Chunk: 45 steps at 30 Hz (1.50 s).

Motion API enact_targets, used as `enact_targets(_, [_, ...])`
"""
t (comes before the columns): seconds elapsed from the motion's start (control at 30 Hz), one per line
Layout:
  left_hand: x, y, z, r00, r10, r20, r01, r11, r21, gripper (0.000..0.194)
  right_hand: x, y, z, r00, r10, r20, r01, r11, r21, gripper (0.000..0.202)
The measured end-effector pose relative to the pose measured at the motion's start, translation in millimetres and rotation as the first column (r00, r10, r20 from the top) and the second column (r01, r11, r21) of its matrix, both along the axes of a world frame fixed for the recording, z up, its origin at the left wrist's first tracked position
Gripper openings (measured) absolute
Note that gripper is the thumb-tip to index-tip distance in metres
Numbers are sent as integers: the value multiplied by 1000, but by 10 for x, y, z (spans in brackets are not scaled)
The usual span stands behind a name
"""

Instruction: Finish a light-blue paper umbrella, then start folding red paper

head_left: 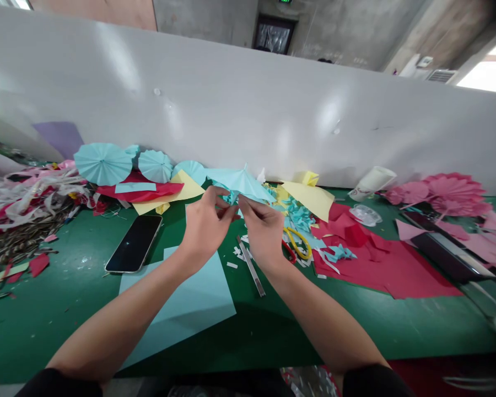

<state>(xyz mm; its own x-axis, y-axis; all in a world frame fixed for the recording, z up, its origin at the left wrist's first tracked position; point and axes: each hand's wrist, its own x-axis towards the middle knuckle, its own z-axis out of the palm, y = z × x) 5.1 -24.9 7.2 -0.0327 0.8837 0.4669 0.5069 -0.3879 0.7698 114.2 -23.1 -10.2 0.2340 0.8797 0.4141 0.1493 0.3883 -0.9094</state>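
My left hand [204, 223] and my right hand [264, 229] meet at the middle of the view, above the table. Both are closed, with thumbs and fingertips pinching a small folded piece of light blue paper [231, 197] between them. Fingers cover most of that piece. Just behind it lies a pleated light blue paper fan [242, 181]. Below my hands are a flat light blue sheet [196, 295] and a slim metal cutter [251, 267]. Scissors with yellow and red handles [300, 243] rest beside my right hand.
The green table [82, 309] holds a phone [135, 244] and tangled ribbons [37, 190] at left, blue pleated discs [103, 164] behind, red paper [405, 270] and pink fans [454, 194] at right. A grey partition [231, 105] stands along the back edge.
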Motion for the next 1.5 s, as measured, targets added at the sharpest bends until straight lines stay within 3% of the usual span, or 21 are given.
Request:
enact_targets(0.17, [35, 14, -71, 986, 102, -133, -88, 990, 107, 12, -39, 33, 3, 953, 81, -293, -117, 988, -105, 27])
enact_targets(0.33, [59, 18, -135, 965, 168, -200, -125, 970, 210, 10, -67, 27, 40, 887, 120, -445, -209, 965, -156, 29])
enact_targets(0.53, [59, -8, -80, 970, 142, -196, -116, 983, 142, 10, -32, 71, 45, 831, 187, -524, -315, 935, -164, 32])
enact_targets(0.8, [6, 6, -7, 999, 11, 33, -11, 1000, -9, 30, 59, 220, 12, 710, 347, -613, -549, 817, -174, 40])
enact_targets(0.93, [-24, -2, 43, 998, -51, 34, 53, 997, -59, 35, 73, 267, -71, 561, 492, -665, -707, 703, -77, 42])
enact_targets(1.03, [-37, -11, 62, 983, -125, 133, 145, 977, -154, 37, 83, 289, -141, 463, 575, -675, -790, 612, -20, 40])
enact_targets(1.13, [-38, -7, 63, 926, -208, 315, 290, 925, -244, 39, 93, 298, -184, 438, 587, -681, -818, 574, -31, 33])
enact_targets(1.27, [-17, 5, 73, 776, -246, 581, 486, 820, -301, 40, 93, 286, -189, 353, 619, -702, -861, 508, 14, 27])
enact_targets(1.37, [9, 2, 101, 731, -197, 653, 522, 779, -349, 38, 79, 272, -182, 327, 614, -718, -872, 489, 21, 28])
enact_targets(1.5, [32, -15, 133, 709, -169, 685, 526, 773, -354, 32, 60, 266, -189, 305, 575, -759, -862, 506, 36, 26])
